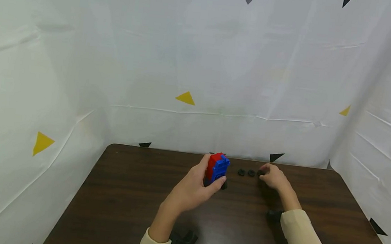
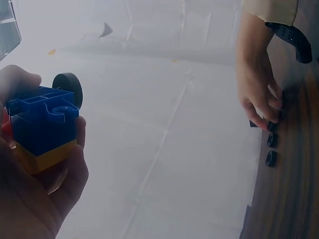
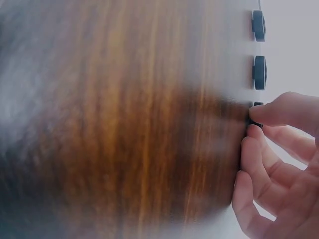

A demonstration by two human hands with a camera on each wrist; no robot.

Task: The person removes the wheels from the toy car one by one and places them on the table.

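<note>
My left hand (image 1: 209,179) grips a block toy (image 1: 217,167) of red and blue bricks just above the dark wooden table (image 1: 132,194). In the left wrist view the toy (image 2: 44,124) shows blue over yellow, with a black wheel (image 2: 68,85) on its far side. To the right, my right hand (image 1: 264,174) rests on the table and pinches a small black wheel (image 3: 254,113) between thumb and forefinger. Two more loose black wheels (image 1: 241,172) (image 1: 251,173) lie in a row just left of it, between the hands.
White sheets with yellow, grey and black triangles wall the table at the back and on both sides. A black wrist strap (image 1: 184,239) sits on my left arm, another (image 1: 273,216) on my right. The table's back edge runs close behind the wheels.
</note>
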